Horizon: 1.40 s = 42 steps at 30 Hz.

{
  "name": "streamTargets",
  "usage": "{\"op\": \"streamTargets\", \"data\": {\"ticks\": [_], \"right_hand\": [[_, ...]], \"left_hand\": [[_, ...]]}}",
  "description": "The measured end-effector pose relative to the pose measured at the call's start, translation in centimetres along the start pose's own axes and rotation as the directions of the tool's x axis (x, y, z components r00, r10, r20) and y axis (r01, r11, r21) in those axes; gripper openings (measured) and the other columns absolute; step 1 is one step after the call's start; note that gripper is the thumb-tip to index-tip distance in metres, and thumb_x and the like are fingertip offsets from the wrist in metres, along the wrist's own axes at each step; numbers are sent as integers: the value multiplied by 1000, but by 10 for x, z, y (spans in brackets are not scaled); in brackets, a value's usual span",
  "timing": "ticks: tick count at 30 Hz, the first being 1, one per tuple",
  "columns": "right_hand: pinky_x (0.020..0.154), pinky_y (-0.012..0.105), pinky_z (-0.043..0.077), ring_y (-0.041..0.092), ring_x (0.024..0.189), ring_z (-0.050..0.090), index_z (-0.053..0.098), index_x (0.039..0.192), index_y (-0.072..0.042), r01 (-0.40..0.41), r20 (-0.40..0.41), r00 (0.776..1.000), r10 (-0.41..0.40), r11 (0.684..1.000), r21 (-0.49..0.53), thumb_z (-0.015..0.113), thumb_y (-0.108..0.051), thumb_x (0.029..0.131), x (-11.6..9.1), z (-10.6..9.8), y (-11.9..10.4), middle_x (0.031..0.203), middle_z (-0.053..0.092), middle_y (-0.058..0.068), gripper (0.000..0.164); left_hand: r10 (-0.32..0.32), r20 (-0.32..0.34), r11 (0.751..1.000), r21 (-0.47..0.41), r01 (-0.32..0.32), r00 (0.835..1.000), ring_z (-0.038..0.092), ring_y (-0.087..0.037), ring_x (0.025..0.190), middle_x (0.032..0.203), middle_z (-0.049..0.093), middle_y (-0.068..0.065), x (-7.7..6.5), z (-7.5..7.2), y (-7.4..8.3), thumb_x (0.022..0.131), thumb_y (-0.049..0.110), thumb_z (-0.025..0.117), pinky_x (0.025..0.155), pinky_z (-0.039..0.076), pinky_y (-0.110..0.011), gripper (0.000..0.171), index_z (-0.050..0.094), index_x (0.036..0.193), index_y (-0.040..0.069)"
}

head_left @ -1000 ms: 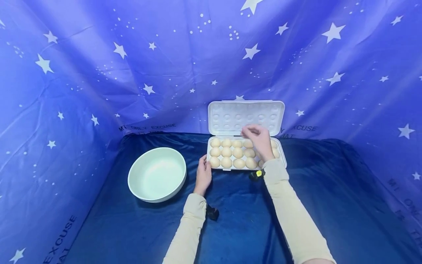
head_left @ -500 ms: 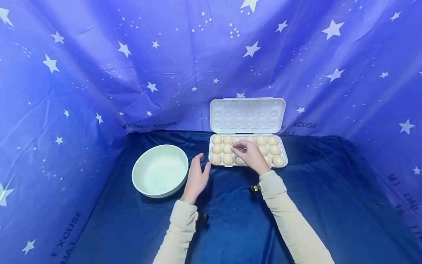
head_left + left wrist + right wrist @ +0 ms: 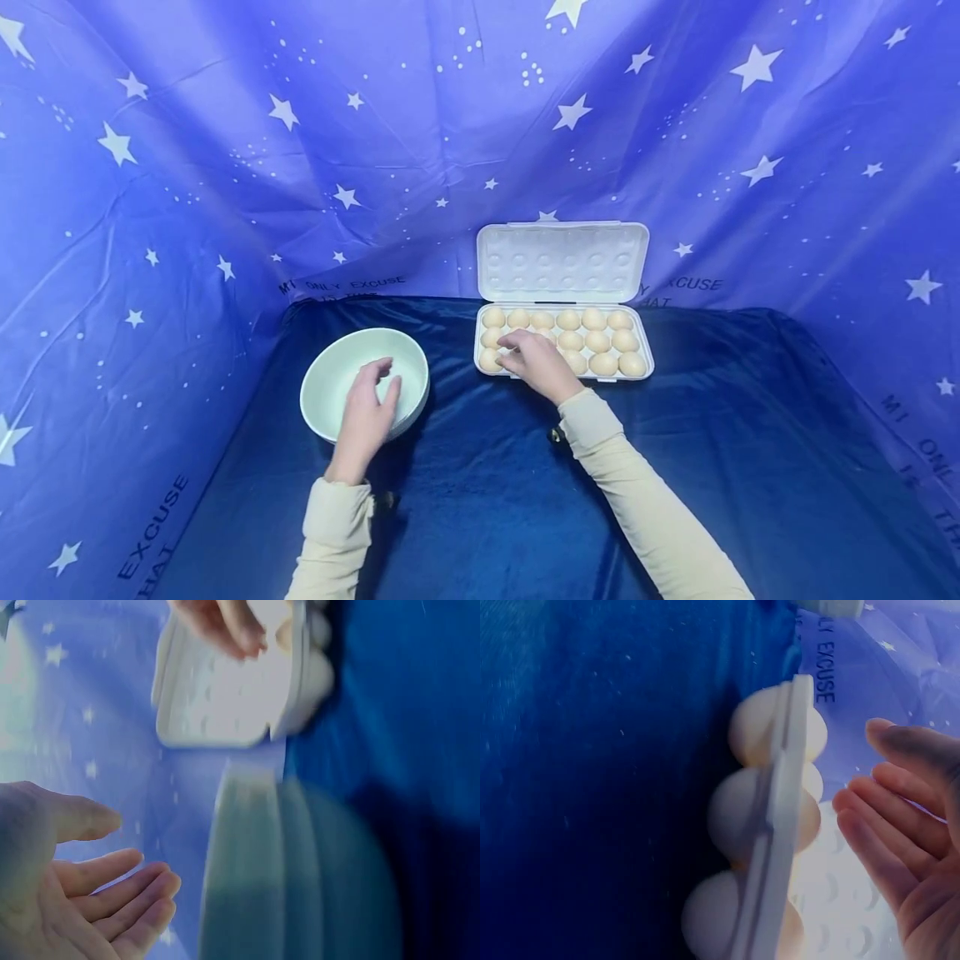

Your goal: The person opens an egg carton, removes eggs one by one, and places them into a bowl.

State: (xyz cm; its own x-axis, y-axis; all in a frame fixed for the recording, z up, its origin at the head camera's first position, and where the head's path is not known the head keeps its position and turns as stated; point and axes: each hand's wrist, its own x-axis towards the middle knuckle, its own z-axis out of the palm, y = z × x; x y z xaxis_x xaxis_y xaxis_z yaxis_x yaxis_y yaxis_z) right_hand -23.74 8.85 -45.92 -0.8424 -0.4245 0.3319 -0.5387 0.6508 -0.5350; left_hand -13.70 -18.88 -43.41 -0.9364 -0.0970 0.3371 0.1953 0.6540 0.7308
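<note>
A white plastic egg carton (image 3: 562, 265) lies with its lid raised, its tray filled with rows of pale eggs (image 3: 632, 364). My right hand (image 3: 542, 364) hovers over the left part of the tray, hiding some eggs there. In the right wrist view that hand (image 3: 922, 825) has extended fingers and holds nothing, beside the front row of eggs (image 3: 739, 814). A pale green bowl (image 3: 318, 392) stands to the left. Over its opening is my left hand (image 3: 365, 421), thumb and fingers spread. The left wrist view shows that palm (image 3: 90, 892) bare, beside the bowl wall (image 3: 300, 885).
Dark blue cloth (image 3: 480, 500) covers the table. A purple-blue curtain (image 3: 420, 150) printed with stars rises behind and at both sides, close behind the carton lid.
My left hand has let go of the carton's left edge and moved left over the bowl. My right hand has swept leftward over the eggs. Carton and bowl stay put.
</note>
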Motion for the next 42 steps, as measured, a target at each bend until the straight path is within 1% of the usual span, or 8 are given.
{"op": "streamTargets", "data": {"ticks": [7,12,20,26,30,37,40,42], "right_hand": [[80,39,55,22,86,65,73,105,-2,22,24,1000,-20,995,-102,79,-15,85,6,19,-4,103,72,11,25],[84,39,54,25,91,66,73,104,-1,26,33,999,-22,992,-124,79,-14,85,11,24,-6,100,72,11,24],[87,42,54,30,97,67,72,105,0,15,48,999,-8,988,-152,80,-12,81,16,29,-4,102,72,13,28],[90,43,53,31,100,67,71,107,1,8,23,1000,-5,990,-141,81,-11,81,16,31,-4,105,72,15,31],[90,42,53,30,100,67,70,107,1,40,24,999,-37,990,-132,80,-11,82,16,33,-2,105,71,14,30],[93,42,51,30,103,64,70,107,1,67,17,998,-65,992,-110,80,-11,82,13,34,2,107,69,12,29],[94,43,50,30,104,63,70,108,0,77,4,997,-77,991,-106,79,-11,83,14,34,4,108,69,12,29],[94,42,50,30,104,62,70,109,0,83,-8,996,-84,991,-106,79,-12,84,13,34,5,108,69,12,29]], "left_hand": [[-112,-50,990,76,116,992,59,-41,114,123,62,-27,7,-38,-30,99,10,56,100,45,-49,33,58,128,-7],[-139,-106,986,78,148,985,57,-41,116,126,59,-28,9,-52,-46,97,7,58,101,45,-49,35,56,129,-8],[-226,-178,961,118,249,958,49,-46,123,133,52,-30,9,-57,-70,93,7,60,105,38,-55,45,50,135,-9],[-321,-109,932,139,334,941,42,-49,132,142,45,-32,10,-60,-90,96,12,55,112,32,-57,53,41,143,-8],[-366,-93,919,122,376,926,48,-49,128,139,50,-31,8,-59,-101,98,12,51,107,38,-58,46,47,142,-4],[-398,-121,909,81,408,910,57,-48,117,129,60,-28,7,-59,-105,99,14,48,98,44,-59,41,57,137,3],[-416,-127,902,71,426,901,61,-45,111,123,64,-27,9,-60,-105,99,16,49,92,48,-51,40,59,136,4],[-429,-127,897,60,439,894,65,-39,104,118,67,-26,10,-61,-106,98,16,50,84,52,-39,40,60,135,4]]}}
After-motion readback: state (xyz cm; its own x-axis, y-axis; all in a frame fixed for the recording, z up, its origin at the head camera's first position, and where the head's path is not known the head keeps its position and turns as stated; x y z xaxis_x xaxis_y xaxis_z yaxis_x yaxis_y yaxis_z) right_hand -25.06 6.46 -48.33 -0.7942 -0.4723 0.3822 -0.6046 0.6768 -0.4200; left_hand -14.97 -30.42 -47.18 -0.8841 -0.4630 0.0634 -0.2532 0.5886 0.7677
